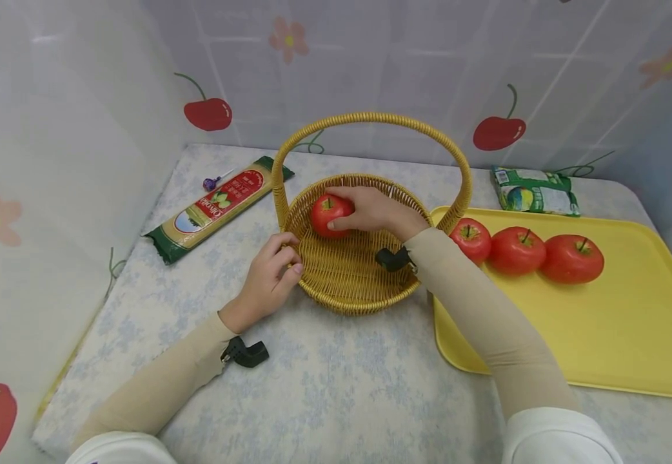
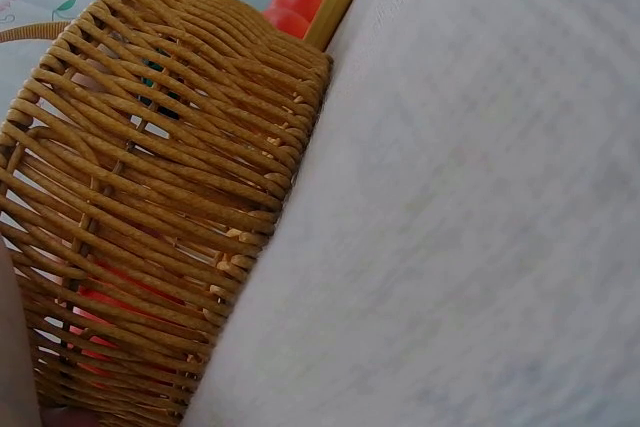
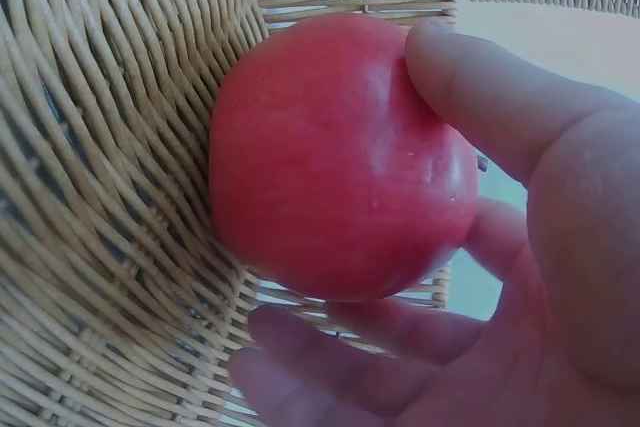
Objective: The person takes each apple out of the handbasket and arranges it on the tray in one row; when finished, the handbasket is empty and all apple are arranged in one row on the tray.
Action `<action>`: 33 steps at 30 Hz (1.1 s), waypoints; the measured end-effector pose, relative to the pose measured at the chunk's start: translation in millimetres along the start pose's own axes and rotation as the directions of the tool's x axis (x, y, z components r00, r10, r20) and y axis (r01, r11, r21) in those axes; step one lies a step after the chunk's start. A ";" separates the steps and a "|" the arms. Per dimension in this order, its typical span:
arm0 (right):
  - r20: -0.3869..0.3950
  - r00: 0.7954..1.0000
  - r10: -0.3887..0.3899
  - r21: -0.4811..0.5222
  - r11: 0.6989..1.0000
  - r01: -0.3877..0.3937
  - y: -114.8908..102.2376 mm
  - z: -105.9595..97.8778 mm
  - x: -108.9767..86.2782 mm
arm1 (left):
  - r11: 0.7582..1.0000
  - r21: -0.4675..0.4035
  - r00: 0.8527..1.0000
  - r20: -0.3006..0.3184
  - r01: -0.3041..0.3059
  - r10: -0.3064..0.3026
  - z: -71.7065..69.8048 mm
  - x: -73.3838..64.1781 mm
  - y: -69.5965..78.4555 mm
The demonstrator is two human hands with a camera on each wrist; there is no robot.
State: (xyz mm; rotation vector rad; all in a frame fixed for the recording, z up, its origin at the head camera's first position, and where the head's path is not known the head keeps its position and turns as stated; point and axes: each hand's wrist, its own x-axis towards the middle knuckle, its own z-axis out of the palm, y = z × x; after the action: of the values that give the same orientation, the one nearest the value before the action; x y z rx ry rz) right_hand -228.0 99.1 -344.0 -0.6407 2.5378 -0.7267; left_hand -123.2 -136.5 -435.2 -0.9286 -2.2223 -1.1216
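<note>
A wicker basket (image 1: 347,277) with a tall arched handle stands on the cloth-covered table in the head view. Inside it, at the far left, my right hand (image 1: 373,209) holds a red apple (image 1: 326,216). The right wrist view shows the thumb on the side of this apple (image 3: 330,162) near its stem, with the fingers behind and below. The apple lies against the woven wall. My left hand (image 1: 269,274) grips the basket's left rim with bent fingers. In the left wrist view the basket's outer weave (image 2: 170,177) fills the left side, and most of that hand is out of frame.
Right of the basket, a yellow tray (image 1: 591,328) bears three more red apples (image 1: 516,250) in a row. A green snack packet (image 1: 536,191) lies behind the tray. To the left are a pasta package (image 1: 217,209) and a purple lollipop (image 1: 211,184).
</note>
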 end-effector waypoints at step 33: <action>-0.046 0.991 -0.122 0.070 0.990 0.125 4.1 6.1 7.3 | 1.000 -0.004 1.000 0.006 -0.001 0.001 -1.3 0.6 0.0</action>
State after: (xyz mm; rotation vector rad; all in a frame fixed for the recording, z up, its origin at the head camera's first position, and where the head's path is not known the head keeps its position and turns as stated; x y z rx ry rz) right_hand -232.1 96.0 -353.0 -0.7712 2.5135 -0.8797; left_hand -123.5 -137.3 -434.1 -0.9360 -2.2250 -1.1245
